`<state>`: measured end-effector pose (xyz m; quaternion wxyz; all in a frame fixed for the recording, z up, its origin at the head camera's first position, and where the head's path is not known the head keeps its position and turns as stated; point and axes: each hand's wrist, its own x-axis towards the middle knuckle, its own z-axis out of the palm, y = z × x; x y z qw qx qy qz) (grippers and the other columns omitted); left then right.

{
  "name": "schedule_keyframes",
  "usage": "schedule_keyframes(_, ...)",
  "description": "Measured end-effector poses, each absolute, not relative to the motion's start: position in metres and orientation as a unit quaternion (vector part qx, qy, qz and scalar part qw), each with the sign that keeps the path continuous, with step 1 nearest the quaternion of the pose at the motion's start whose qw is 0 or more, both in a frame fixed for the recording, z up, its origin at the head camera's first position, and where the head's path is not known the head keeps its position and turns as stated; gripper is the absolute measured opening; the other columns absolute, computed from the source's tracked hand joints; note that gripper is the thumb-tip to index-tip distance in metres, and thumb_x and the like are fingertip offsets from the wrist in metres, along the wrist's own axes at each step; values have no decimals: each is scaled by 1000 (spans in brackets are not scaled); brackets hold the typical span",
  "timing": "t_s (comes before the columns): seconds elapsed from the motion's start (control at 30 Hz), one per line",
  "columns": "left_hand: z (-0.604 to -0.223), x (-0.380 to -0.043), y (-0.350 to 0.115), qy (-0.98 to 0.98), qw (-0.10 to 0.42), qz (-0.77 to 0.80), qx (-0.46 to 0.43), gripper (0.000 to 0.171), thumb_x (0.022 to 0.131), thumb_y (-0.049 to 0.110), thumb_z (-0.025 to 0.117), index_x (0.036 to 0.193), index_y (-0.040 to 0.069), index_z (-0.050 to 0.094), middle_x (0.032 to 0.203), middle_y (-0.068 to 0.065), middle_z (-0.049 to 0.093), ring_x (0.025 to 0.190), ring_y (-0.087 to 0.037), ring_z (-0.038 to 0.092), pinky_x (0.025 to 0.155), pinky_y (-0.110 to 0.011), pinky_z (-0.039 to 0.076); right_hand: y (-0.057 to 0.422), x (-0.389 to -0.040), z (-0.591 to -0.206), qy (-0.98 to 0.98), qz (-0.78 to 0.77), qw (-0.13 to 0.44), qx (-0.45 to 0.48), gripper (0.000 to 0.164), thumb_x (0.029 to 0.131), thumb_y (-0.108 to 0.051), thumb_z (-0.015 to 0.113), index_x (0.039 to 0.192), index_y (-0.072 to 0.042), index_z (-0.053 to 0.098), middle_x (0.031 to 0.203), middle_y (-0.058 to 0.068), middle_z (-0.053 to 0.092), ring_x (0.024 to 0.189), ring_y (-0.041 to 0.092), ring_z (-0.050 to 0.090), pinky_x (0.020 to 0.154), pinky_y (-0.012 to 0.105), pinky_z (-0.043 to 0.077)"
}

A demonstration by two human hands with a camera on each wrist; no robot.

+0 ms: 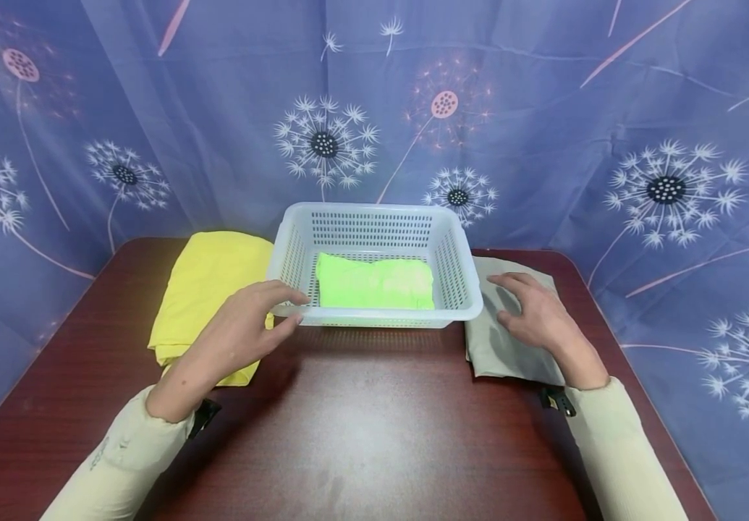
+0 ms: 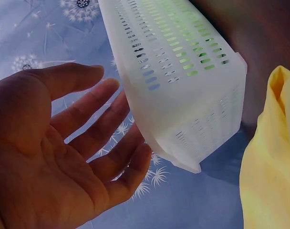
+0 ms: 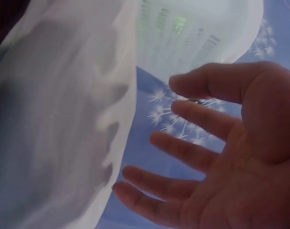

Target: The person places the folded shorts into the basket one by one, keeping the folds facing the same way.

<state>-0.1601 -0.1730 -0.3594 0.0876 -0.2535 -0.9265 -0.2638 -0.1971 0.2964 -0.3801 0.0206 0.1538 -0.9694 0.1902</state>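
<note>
A white perforated plastic basket [image 1: 374,315] stands at the back middle of the table, with a folded bright green cloth [image 1: 374,284] lying inside it. My left hand [image 1: 242,328] hovers by the basket's near left corner, fingers relaxed and apart, holding nothing. In the left wrist view that hand [image 2: 73,143] is beside the basket's rim [image 2: 130,102]; whether a fingertip touches it I cannot tell. Over a folded grey cloth [image 1: 511,354] at the right, my right hand [image 1: 535,312] is held with loose fingers and nothing in them. The right wrist view shows its spread fingers [image 3: 183,150].
A folded yellow cloth [image 1: 208,289] lies left of the basket, partly beneath my left forearm. The dark red-brown table [image 1: 361,420] ends at a blue curtain [image 1: 231,108] with dandelion prints, which rises behind it and along both sides.
</note>
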Motion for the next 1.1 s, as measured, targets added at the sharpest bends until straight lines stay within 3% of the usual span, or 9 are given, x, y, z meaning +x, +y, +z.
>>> schedule_keyframes(0.2, -361, -163, -174, -923, 87, -267, -263, 23, 93, 11, 80, 116, 10, 80, 118, -6, 77, 104, -24, 72, 88, -44, 57, 302, -202, -388, -969, 182, -22, 165, 69, 88, -1, 68, 155, -4, 51, 161, 31, 38, 144, 56, 40, 112, 72, 37)
schedule_keyframes(0.37, -362, -166, -176, -918, 96, -270, -274, 22, 91, 5, 80, 112, 9, 82, 114, -7, 79, 100, -24, 73, 86, -43, 58, 306, -204, -394, -968, 171, -42, 180, 81, 81, 0, 79, 156, -6, 50, 164, 30, 34, 146, 58, 35, 114, 74, 34)
schedule_keyframes(0.6, -362, -168, -177, -916, 98, -279, -272, 21, 91, 3, 78, 111, 10, 83, 112, -5, 80, 102, -24, 74, 89, -47, 58, 309, -207, -401, -973, 138, -58, 175, 82, 81, -10, 88, 155, -7, 52, 166, 31, 31, 148, 61, 28, 118, 76, 24)
schedule_keyframes(0.77, -362, -168, -177, -914, 98, -284, -273, 22, 91, 2, 78, 110, 10, 83, 111, -4, 80, 102, -23, 74, 87, -45, 57, 314, -210, -403, -977, 116, -56, 170, 82, 80, -18, 90, 152, -4, 54, 164, 33, 33, 148, 59, 31, 121, 74, 16)
schedule_keyframes(1.1, -361, -167, -178, -923, 64, -288, -247, 23, 93, 5, 77, 114, 11, 83, 116, -5, 79, 107, -25, 72, 92, -49, 57, 319, -211, -404, -978, 95, -67, 173, 81, 83, -26, 89, 153, -3, 54, 163, 32, 36, 148, 58, 33, 121, 72, 22)
